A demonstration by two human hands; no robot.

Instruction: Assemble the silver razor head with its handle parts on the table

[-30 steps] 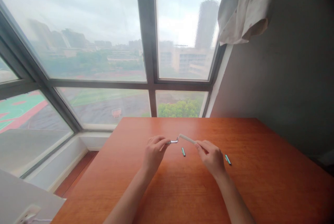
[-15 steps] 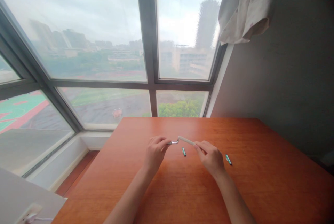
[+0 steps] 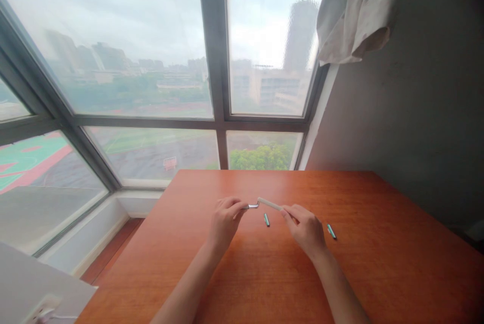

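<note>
- Thumb and fingertips of right hand (image 3: 306, 228) pinched tight on near end of white stick (image 3: 270, 203); far end pointing up-left, raised just above table (image 3: 378, 243).
- Closed narrowly around silver metal piece (image 3: 251, 206): fingertips of left hand (image 3: 224, 220), with the piece meeting the stick's far end between both hands.
- Palms down, knuckles up, forearms converging from the lower edge.
- Flat on the table: one teal cylinder (image 3: 266, 219) under the stick, second teal cylinder (image 3: 331, 231) just right of right hand.

Wooden table (image 3: 397, 263) beneath a window (image 3: 151, 37), cloth (image 3: 351, 16) (perhaps a garment) hanging.
</note>
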